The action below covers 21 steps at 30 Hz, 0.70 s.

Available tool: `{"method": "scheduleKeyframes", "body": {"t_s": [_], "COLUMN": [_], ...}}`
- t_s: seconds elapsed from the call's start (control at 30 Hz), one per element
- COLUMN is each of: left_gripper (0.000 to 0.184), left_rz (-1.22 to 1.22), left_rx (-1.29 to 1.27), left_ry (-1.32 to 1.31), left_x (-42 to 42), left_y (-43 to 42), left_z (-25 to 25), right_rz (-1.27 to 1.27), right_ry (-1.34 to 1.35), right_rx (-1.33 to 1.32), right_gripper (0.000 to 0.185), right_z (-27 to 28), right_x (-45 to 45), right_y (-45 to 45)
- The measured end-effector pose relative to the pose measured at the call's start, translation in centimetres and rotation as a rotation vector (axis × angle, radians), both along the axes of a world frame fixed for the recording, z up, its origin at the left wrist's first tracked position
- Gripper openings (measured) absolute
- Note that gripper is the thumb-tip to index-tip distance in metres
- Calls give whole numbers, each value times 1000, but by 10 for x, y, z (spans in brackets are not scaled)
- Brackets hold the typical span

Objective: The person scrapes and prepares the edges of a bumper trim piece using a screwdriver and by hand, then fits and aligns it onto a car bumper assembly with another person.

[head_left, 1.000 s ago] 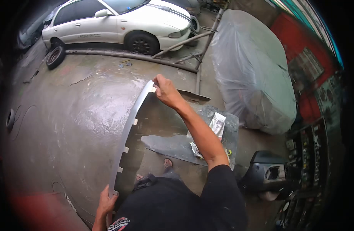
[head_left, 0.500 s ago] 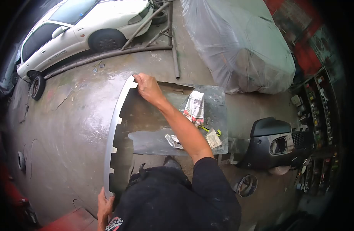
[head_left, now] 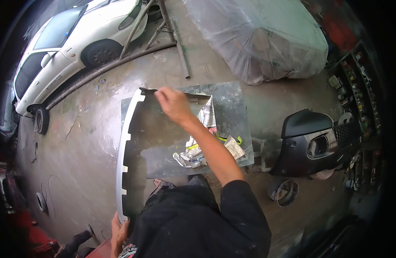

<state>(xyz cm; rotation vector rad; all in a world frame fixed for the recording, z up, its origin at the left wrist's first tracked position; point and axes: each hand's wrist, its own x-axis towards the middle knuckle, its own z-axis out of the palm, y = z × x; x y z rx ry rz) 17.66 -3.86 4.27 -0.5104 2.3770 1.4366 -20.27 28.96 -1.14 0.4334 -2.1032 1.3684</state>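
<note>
A long, curved silver car body panel [head_left: 125, 142] with square tabs along its inner edge runs from the lower left up to the workbench. My left hand [head_left: 119, 230] is closed around its near end, low beside my body. Near the panel's far end, just to the right of its corner, is my right hand [head_left: 174, 104]; its fingers are smeared by motion, so its grip is unclear. Below and right of that hand, crumpled newspaper [head_left: 191, 158] and a yellow-green strip [head_left: 239, 140] lie on the grey bench top [head_left: 232, 103].
A white car [head_left: 64, 51] stands at the upper left behind metal pipes [head_left: 116, 62]. A plastic-covered car [head_left: 267, 38] is at the back. On the right are a dark bumper [head_left: 307, 139], a wheel rim [head_left: 286, 192] and shelves [head_left: 357, 86]. Another person's leg [head_left: 79, 241] shows lower left.
My right hand has come off the panel's far corner and moved right. My left hand keeps its hold on the near end. The view has shifted, and another person's leg now shows.
</note>
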Motion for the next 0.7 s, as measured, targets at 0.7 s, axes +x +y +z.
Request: {"method": "scheduleKeyframes", "body": {"t_s": [0.7], "left_gripper": [19], "left_rz": [161], "left_rx": [80], "left_ry": [-190], "left_x": [18], "left_y": [-22], "left_z": [2], "right_rz": [-563], "right_ry": [-1184], "right_rx": [-19], "right_gripper": [9], "right_z": [-378], "right_x": [71], "right_y": [215]}}
